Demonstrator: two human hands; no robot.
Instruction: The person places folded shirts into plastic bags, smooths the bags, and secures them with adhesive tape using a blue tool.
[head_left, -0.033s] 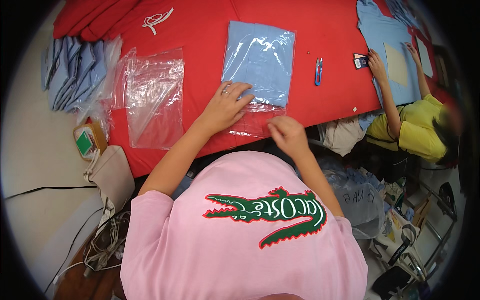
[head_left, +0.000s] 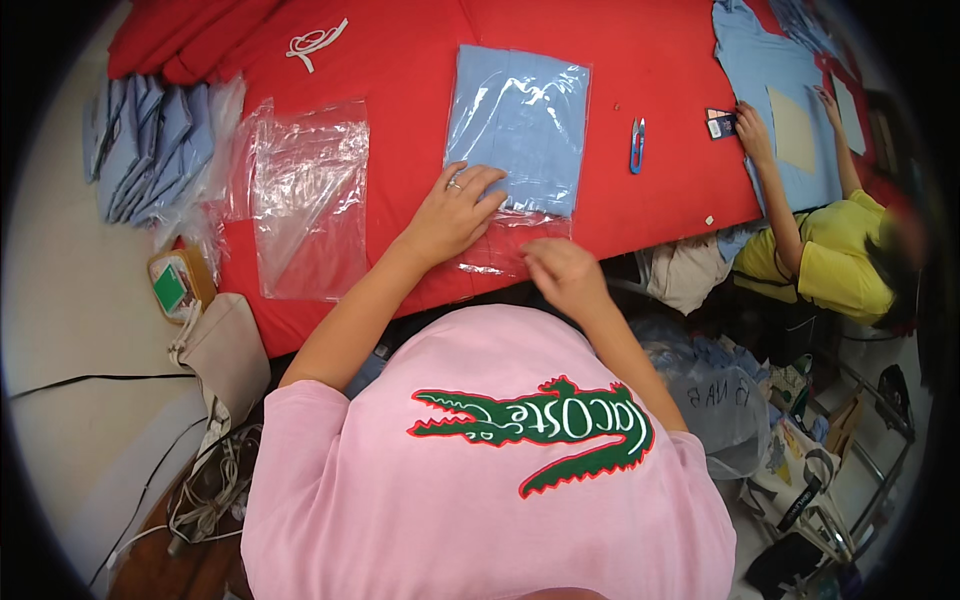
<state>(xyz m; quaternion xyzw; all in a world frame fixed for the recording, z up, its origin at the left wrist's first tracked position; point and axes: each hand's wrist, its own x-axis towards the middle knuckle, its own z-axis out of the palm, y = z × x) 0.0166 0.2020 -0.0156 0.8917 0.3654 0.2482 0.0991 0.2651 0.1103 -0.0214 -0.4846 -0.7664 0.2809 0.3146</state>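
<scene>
— Which finishes do we distinguish?
— Glossy clear plastic in the bag (head_left: pixel 530 100), over matt blue cloth (head_left: pixel 500 130); the table cover (head_left: pixel 650 70), we note, is matt red fabric.
— And the snips (head_left: pixel 637 150)?
— Metal blades.

The left hand (head_left: pixel 458 215) hides the near left corner of the folded blue garment (head_left: pixel 520 125). Whether the right hand's (head_left: pixel 567 275) curled fingers pinch the clear bag flap (head_left: pixel 503 242) cannot be told. The far edge crops the red fabric pile (head_left: pixel 195 35). At right, a co-worker's head (head_left: pixel 903 238) is blurred; the speck (head_left: pixel 616 106) right of the garment is too small to identify.
</scene>
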